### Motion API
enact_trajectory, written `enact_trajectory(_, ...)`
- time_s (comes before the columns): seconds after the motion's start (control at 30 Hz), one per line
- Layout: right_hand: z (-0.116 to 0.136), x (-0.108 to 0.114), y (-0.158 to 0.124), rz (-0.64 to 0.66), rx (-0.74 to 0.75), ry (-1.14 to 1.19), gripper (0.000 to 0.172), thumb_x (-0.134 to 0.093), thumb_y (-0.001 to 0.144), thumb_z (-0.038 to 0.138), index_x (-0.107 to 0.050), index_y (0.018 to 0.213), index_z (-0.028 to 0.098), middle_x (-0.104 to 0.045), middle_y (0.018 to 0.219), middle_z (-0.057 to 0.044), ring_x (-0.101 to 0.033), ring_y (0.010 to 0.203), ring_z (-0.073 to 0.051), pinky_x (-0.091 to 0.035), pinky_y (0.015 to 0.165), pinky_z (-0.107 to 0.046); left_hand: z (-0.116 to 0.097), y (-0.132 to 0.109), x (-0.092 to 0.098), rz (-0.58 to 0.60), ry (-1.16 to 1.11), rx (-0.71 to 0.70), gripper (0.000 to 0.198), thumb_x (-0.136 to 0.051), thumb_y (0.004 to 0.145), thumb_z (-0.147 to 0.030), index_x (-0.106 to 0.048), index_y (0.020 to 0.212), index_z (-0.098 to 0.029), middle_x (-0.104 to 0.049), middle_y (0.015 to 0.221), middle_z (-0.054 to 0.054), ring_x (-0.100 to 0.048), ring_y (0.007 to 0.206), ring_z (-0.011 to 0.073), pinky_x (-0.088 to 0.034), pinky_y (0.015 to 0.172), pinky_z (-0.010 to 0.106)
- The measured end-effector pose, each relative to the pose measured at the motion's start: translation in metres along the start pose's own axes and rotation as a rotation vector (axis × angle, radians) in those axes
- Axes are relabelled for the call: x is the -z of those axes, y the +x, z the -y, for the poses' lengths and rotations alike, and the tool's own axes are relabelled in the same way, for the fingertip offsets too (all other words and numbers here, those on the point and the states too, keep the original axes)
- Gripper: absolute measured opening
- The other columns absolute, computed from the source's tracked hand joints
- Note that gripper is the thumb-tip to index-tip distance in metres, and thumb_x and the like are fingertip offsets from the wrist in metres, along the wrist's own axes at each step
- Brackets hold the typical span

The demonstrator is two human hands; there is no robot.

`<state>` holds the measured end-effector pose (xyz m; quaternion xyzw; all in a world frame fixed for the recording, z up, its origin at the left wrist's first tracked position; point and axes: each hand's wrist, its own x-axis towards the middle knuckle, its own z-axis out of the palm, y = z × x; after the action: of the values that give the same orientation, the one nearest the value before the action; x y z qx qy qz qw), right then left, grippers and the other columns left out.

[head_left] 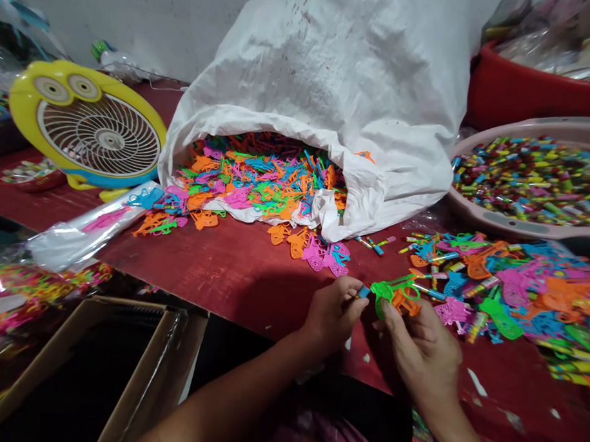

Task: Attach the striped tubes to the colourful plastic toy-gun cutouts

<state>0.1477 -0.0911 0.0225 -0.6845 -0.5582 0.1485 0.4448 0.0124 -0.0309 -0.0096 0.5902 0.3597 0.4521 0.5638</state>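
My left hand (pixel 334 312) is closed in a pinch on a small blue piece (pixel 364 292), too small to name. Close beside it, my right hand (pixel 428 354) grips a green plastic toy gun (pixel 382 291) together with an orange toy gun (pixel 405 303). The fingers cover part of both. Right of my right hand, a pile of coloured toy guns (pixel 515 287) mixed with short labelled tubes (pixel 480 289) lies on the red table (pixel 216 270). Beyond my left hand, a few pink toy guns (pixel 318 253) lie near the sack's mouth.
A large white sack (pixel 339 68) lies open, full of toy guns. At right, a pink basin (pixel 498 218) holds many small tubes, with a red tub (pixel 536 94) behind. A yellow fan (pixel 92 133) stands at left. Below it is a cardboard box (pixel 145 364) by the table edge.
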Motion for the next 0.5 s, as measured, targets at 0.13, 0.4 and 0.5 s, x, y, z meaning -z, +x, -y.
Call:
enact_trajectory(0.13,0.001,0.006,0.003,0.02,0.038,-0.051,0.016,-0.061,0.091,0.038,-0.059,0.084,0.023,-0.065,0.067,0.002,-0.062,0.054,-0.015,-0.044,0.052,-0.024,-0.004,-0.002,0.0,0.057,0.36,-0.105,0.015,-0.049,0.092,-0.026,-0.061,0.1,-0.022,-0.067,0.083,0.003,-0.061,0.076,0.0185,-0.046,0.072,0.028)
enact_trajectory(0.4,-0.002,0.001,0.008,0.096,-0.038,0.054,0.022,-0.057,0.093,0.043,-0.059,0.086,0.022,-0.061,0.062,0.002,-0.058,0.057,-0.015,-0.044,0.058,-0.027,-0.004,-0.003,-0.004,0.119,0.538,-0.167,0.021,-0.041,0.096,-0.026,-0.062,0.098,-0.022,-0.069,0.088,0.007,-0.063,0.081,0.0221,-0.045,0.075,0.031)
enact_trajectory(0.5,-0.014,0.004,0.015,0.159,-0.18,0.209,0.026,-0.06,0.09,0.048,-0.06,0.089,0.022,-0.062,0.061,0.002,-0.058,0.054,-0.016,-0.045,0.054,-0.028,-0.006,-0.001,-0.005,0.122,0.498,-0.111,0.017,-0.05,0.091,-0.025,-0.064,0.099,-0.021,-0.07,0.087,0.006,-0.064,0.08,0.0218,-0.047,0.073,0.03)
